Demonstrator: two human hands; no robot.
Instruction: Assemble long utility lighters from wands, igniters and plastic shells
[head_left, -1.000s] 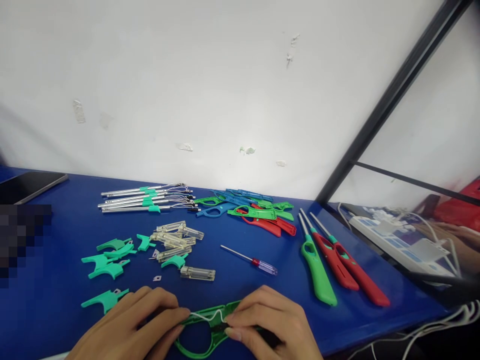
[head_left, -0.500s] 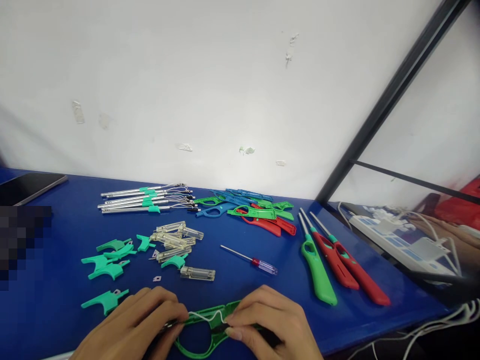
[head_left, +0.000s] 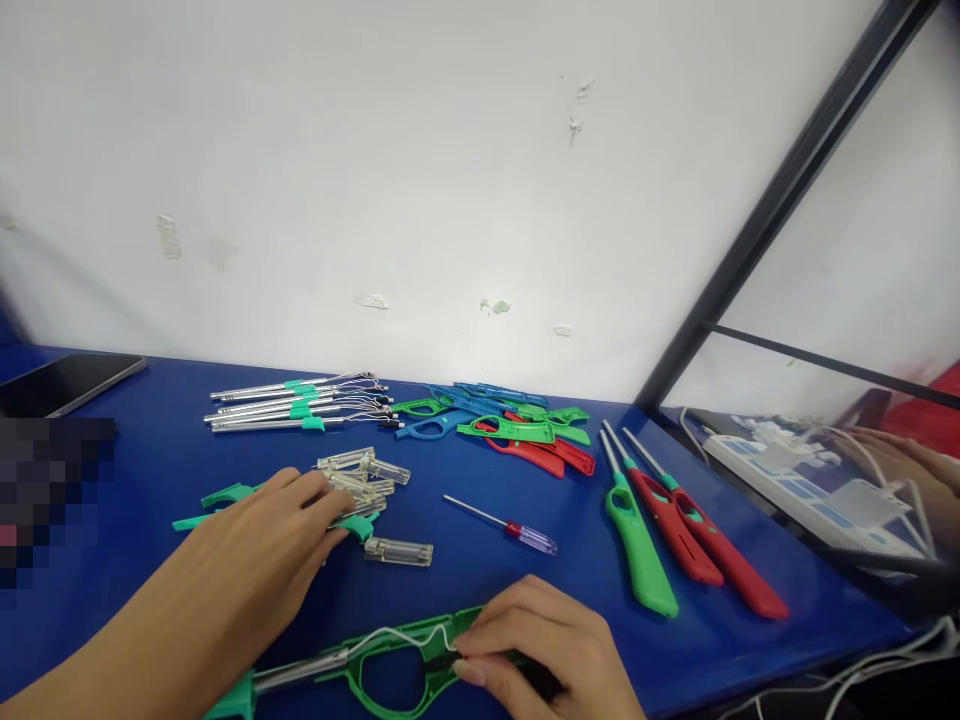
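My right hand [head_left: 547,650] pinches the green lighter casing half [head_left: 390,705] at the lower middle, its thumb and forefinger by the end of a white wire [head_left: 390,632]. A dark part shows under those fingers. The wire leads left to a metal lighter tube [head_left: 300,672] with a teal sleeve [head_left: 234,698], lying in line with the casing. My left hand [head_left: 277,545] stretches over the loose parts, fingers apart. Its fingertips are beside a teal trigger [head_left: 360,525] and a pile of clear fuel tanks [head_left: 364,480]; whether they touch is unclear.
Several wired metal tubes [head_left: 277,408] lie at the back left, beside coloured casing halves [head_left: 517,432]. A screwdriver [head_left: 532,537] lies mid-table. Finished-looking green [head_left: 641,560] and red lighters [head_left: 739,560] lie right. A phone [head_left: 67,382] is far left, a power strip [head_left: 787,480] behind the black frame.
My left hand has let go of the tube by the casing and moved up to the teal triggers and clear tanks. My right hand keeps its hold on the casing.
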